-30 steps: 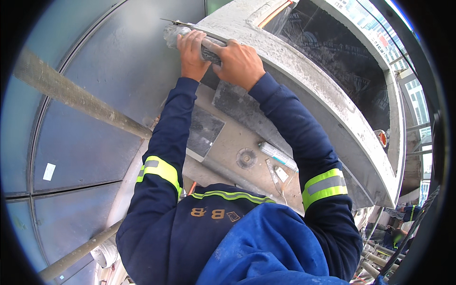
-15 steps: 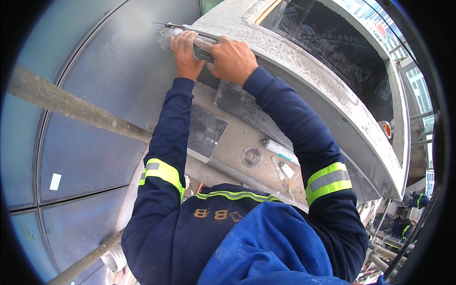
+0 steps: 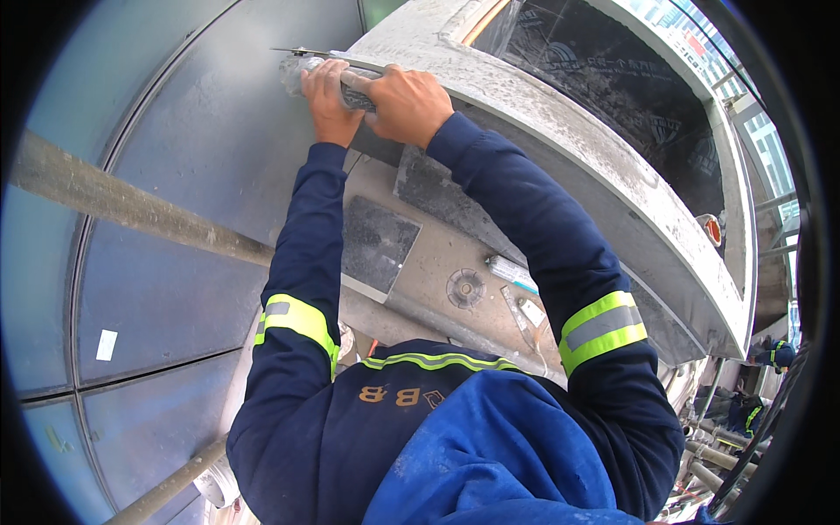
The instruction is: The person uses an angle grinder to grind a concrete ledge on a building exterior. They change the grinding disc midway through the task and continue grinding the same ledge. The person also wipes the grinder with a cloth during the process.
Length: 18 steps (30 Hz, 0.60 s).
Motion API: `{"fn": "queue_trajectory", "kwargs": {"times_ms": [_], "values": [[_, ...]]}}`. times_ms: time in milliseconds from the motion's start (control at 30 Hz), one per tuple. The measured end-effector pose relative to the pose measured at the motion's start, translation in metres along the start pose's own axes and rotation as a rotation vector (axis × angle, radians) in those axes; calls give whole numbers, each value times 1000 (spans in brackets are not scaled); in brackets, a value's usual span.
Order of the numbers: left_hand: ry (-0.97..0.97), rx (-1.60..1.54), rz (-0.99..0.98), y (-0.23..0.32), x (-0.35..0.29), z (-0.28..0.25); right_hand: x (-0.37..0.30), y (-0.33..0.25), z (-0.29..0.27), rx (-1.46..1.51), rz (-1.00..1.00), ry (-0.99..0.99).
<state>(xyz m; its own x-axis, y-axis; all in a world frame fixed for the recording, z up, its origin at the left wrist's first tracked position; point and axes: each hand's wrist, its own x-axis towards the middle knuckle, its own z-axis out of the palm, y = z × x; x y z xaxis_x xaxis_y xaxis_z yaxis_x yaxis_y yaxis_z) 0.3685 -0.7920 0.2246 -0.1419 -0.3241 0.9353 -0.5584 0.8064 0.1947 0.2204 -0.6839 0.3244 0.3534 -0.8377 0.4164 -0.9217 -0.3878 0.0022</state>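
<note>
Far ahead of me, both my hands grip a dusty grey angle grinder point(image 3: 354, 98), its head wrapped in clear plastic. The thin disc point(image 3: 308, 52) shows edge-on beyond the fingers, level with the top of a pale stone ledge point(image 3: 490, 83). My left hand point(image 3: 331, 105) is closed round the part nearest the head. Just to its right, my right hand point(image 3: 409, 103) is wrapped round the body, thumb pointing left. The hands hide most of the grinder, and I cannot tell whether the disc touches the stone.
Glass panels point(image 3: 166, 280) stand along the left, crossed by a scaffold pole point(image 3: 131, 197). Below the arms lie dark stone slabs point(image 3: 378, 245), a round disc point(image 3: 465, 287), a sealant tube point(image 3: 512, 273) and a metal square point(image 3: 514, 311). A dark, plastic-covered opening point(image 3: 612, 87) is at right.
Both hands and the grinder have shifted slightly left along the ledge's end, the forearms following. The grip is unchanged.
</note>
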Motion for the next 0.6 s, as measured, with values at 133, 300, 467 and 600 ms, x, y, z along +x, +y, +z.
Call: {"fn": "queue_trajectory", "kwargs": {"times_ms": [133, 300, 467, 600], "values": [[-33, -3, 3, -4, -1, 0, 1, -2, -1, -12, 22, -49], [-15, 10, 28, 8, -1, 0, -12, -3, -11, 12, 42, -30], [-19, -12, 21, 24, -1, -5, -24, -2, -16, 11, 34, 3], [-47, -30, 9, 33, -2, -8, -32, -4, -23, 24, 47, 11]]}}
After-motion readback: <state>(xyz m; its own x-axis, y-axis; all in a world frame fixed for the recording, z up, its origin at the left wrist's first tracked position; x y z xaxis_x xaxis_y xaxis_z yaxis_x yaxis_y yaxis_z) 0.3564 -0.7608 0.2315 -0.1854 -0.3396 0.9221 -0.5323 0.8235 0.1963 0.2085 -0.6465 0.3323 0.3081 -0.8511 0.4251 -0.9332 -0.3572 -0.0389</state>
